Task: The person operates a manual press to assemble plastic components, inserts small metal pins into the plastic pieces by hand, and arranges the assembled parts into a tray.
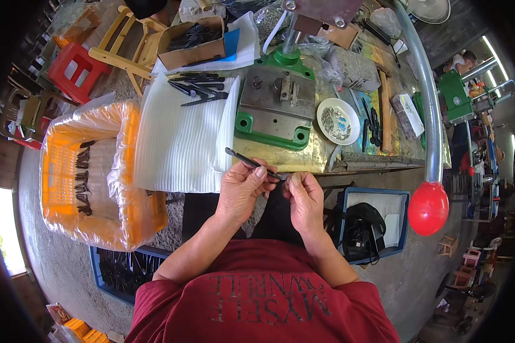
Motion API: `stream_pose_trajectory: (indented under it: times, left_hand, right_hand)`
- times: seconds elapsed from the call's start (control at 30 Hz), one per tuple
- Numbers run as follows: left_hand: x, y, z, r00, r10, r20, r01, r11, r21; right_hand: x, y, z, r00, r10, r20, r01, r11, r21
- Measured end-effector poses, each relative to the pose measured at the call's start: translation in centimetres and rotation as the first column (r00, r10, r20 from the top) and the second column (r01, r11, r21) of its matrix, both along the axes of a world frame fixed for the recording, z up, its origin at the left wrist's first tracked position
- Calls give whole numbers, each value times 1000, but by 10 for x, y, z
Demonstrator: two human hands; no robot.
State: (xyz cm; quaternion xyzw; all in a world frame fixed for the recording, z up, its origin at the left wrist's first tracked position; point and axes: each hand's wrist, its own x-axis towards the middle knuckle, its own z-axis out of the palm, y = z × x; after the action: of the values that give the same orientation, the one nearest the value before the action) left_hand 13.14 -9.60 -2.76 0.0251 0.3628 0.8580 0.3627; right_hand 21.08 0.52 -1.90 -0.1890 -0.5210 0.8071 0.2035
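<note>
In front of my chest, my left hand (243,190) grips a slim black handle-shaped piece (241,158), which slants down to the right. My right hand (305,201) is pinched closed at its lower right end; whatever lies between those fingertips is too small to make out. Just beyond stands a green press base (264,136) with a steel plate (273,117) on top. To its right is a white bowl (355,132) of small metal pieces. On white foam sheeting (180,143) at the left lie several similar black pieces (197,88).
An orange crate (130,128) lined with clear plastic holds black pieces at left. A red ball-ended press lever (428,208) hangs at right. Blue trays (404,220) sit low on both sides. A cardboard box (173,58) of black pieces stands at the back.
</note>
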Motion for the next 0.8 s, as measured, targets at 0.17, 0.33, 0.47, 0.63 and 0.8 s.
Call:
stream_pose_trajectory:
  times: [0.17, 0.33, 0.47, 0.63, 0.8]
  left_hand:
    - [3, 2, 3, 999, 37, 4, -37, 999, 13]
    - [4, 2, 5, 998, 57, -8, -57, 998, 15]
    - [4, 2, 5, 998, 56, -15, -56, 998, 15]
    - [4, 2, 4, 997, 74, -19, -74, 997, -8]
    - [6, 3, 5, 995, 87, -55, -88, 996, -6]
  right_hand:
    - [-2, -3, 0, 999, -1, -36, 0, 999, -33]
    - [-3, -5, -1, 999, 0, -43, -2, 999, -53]
    - [-3, -5, -2, 999, -1, -41, -1, 998, -65]
    - [-3, -6, -1, 999, -8, -48, 5, 998, -61]
    - [-2, -6, -5, 999, -7, -37, 4, 997, -82]
